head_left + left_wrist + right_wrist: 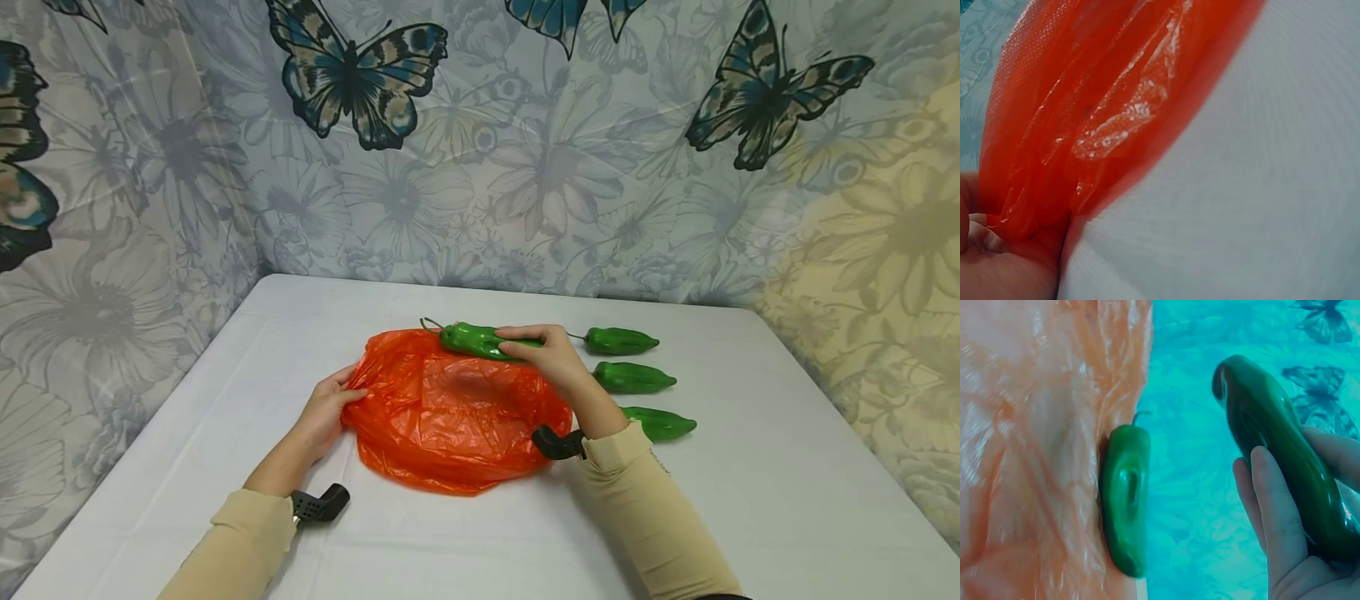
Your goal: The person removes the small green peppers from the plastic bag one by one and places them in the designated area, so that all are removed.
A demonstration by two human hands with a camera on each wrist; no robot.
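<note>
Right hand (553,360) round glossy, elongated pepper (476,341)

Tan sleeves (663,525), creased cuffs (253,510), bare left hand (324,414), bare right hand (553,357), bent black wrist devices (327,503) (the left one dotted)

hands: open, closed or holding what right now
Left hand: holding the red bag at its side.
Right hand: holding a green pepper.

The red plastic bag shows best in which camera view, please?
The head view: the red plastic bag shows nearly whole. The left wrist view gives a section by the left hand; the right wrist view, one cropped side.
</note>
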